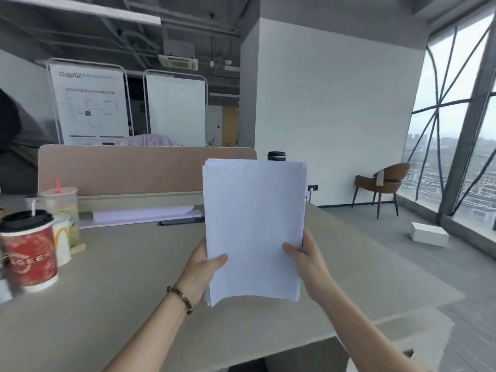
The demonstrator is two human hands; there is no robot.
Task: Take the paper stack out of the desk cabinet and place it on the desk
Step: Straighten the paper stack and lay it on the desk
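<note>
A white paper stack (253, 224) is held upright in the air above the beige desk (120, 291), its blank face toward me and its bottom edge slightly curled. My left hand (202, 269) grips its lower left edge, thumb on the front. On the opposite side, my right hand (306, 260) grips the lower right edge, thumb also on the front. The desk cabinet is out of view.
A red paper cup with a black lid (28, 251), a white cup and a clear drink cup (63, 208) stand at the desk's left. A dark phone (181, 221) and loose sheets (142, 213) lie by the partition (120, 167). A black-lidded container (276, 156) peeks over the stack. A brown chair (381, 183) stands by the window.
</note>
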